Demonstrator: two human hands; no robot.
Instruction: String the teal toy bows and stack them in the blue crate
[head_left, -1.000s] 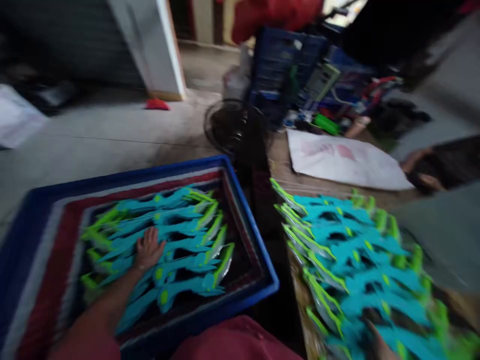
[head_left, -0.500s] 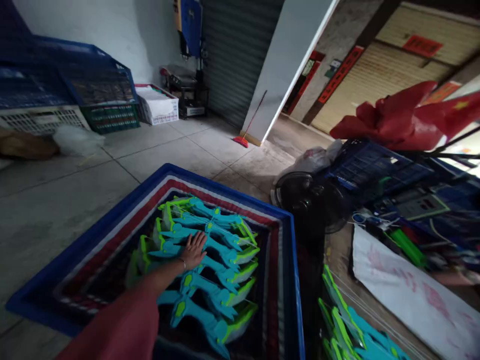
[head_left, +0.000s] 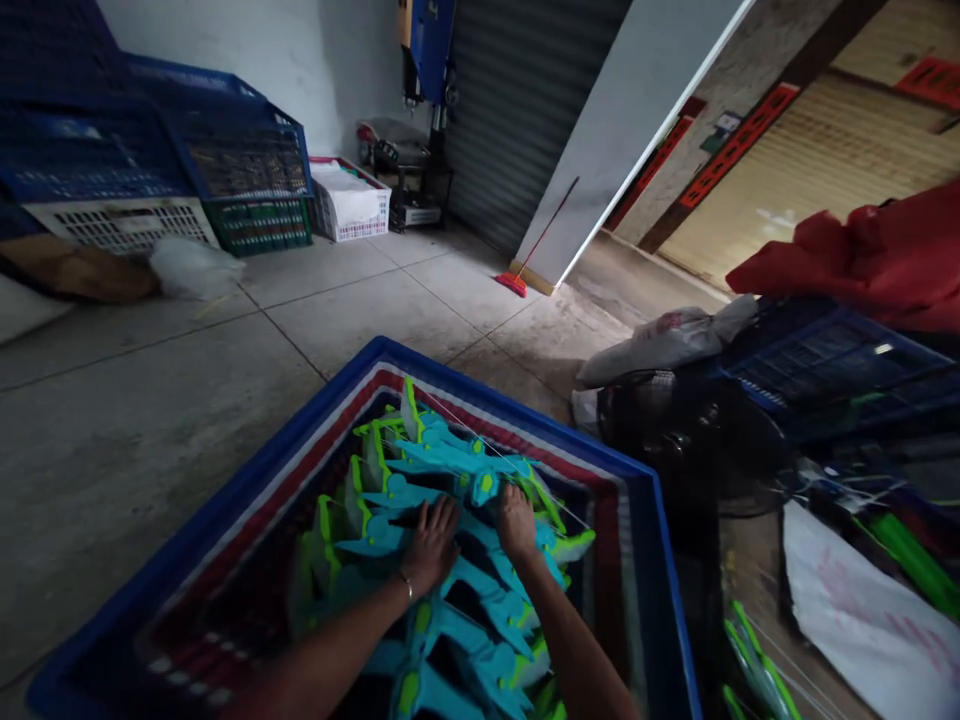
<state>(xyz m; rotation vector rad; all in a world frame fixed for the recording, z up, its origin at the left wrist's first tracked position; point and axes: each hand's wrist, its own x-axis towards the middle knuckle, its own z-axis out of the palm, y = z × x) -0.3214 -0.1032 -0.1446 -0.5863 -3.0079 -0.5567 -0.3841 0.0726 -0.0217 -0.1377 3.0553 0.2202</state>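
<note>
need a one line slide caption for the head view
Left hand and right hand press flat on teal-and-green toy bows stacked inside a blue crate on a concrete floor.

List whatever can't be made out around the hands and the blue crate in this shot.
- Head view: the palms of the left hand and right hand lie face down on the teal and lime plastic toy bows, so any grip is hidden.
- The floor of the stacked blue plastic crate is covered by the bows.
- The crate's near edge is cut off by the bottom of the picture.
- The black round fan is too dark for detail.
</note>
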